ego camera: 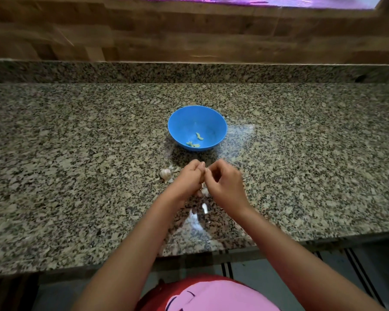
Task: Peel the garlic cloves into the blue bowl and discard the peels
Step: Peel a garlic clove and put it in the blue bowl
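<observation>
The left hand [189,179] and the right hand [226,184] are held together just above the granite counter [76,153], on the near side of the blue bowl [180,122]. The fingers of both hands are curled and their tips meet, but whether a clove is pinched there cannot be told, since the spot is hidden and blurred. Peeled cloves [199,136] are seen in 2 small clusters inside the bowl, a garlic bulb [165,174] lies just left of the left hand, and pale peels [204,208] are scattered beneath the hands and wrists.
</observation>
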